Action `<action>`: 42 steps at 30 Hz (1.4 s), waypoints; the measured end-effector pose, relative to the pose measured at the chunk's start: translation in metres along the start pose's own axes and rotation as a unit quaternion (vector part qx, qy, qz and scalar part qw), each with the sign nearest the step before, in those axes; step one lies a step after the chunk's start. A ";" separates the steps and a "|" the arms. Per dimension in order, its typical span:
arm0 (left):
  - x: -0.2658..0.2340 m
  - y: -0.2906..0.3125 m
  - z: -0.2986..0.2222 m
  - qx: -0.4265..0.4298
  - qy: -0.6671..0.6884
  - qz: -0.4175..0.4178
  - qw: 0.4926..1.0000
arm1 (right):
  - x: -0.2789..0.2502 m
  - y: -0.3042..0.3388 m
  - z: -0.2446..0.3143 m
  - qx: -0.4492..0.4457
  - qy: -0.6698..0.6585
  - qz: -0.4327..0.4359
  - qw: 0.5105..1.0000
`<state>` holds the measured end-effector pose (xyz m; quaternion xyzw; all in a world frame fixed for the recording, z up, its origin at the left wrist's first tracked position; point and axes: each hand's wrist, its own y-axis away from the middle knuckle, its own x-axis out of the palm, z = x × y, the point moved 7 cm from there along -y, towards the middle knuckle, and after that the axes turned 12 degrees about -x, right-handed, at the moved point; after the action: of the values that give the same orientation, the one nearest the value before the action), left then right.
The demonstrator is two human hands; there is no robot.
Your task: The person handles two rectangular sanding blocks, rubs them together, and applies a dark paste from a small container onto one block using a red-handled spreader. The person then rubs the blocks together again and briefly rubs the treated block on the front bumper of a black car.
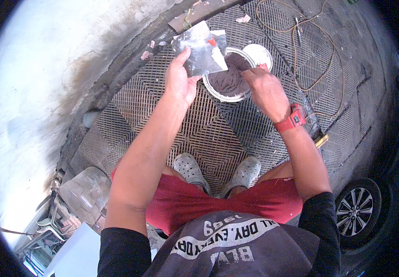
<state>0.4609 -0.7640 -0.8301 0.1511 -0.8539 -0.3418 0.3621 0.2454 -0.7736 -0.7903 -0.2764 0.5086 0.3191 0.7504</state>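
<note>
Bucket [227, 99] on tiles [198, 119] near wall [42, 87]

stained pale wall [33, 106] borders slatted floor tiles [208, 134].

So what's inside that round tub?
The tub holds ridged, brownish paste. The silvery sheet in the left hand covers its upper-left part, the right hand hides some of its right edge, and paste conceals the bottom.

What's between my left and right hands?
In the head view, an open white tub of brownish-grey paste lies between your left hand and right hand; the shiny sheet in your left hand hides part of its rim.
</note>
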 end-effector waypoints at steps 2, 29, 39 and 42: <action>0.001 0.002 -0.002 0.004 -0.005 -0.003 1.000 | 0.000 0.000 0.001 0.015 -0.017 0.003 1.000; -0.002 -0.003 -0.012 0.024 -0.028 -0.009 0.999 | 0.022 0.001 -0.009 -0.031 -0.140 -0.086 0.986; -0.009 -0.007 -0.008 -0.013 -0.026 -0.016 0.999 | 0.026 -0.004 -0.032 0.155 -0.207 -0.141 0.956; -0.004 0.000 -0.009 -0.005 -0.044 -0.039 0.998 | 0.024 -0.008 -0.030 0.140 -0.218 -0.125 0.958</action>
<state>0.4702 -0.7657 -0.8279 0.1675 -0.8609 -0.3659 0.3112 0.2404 -0.7962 -0.8217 -0.1536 0.3338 0.2010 0.9081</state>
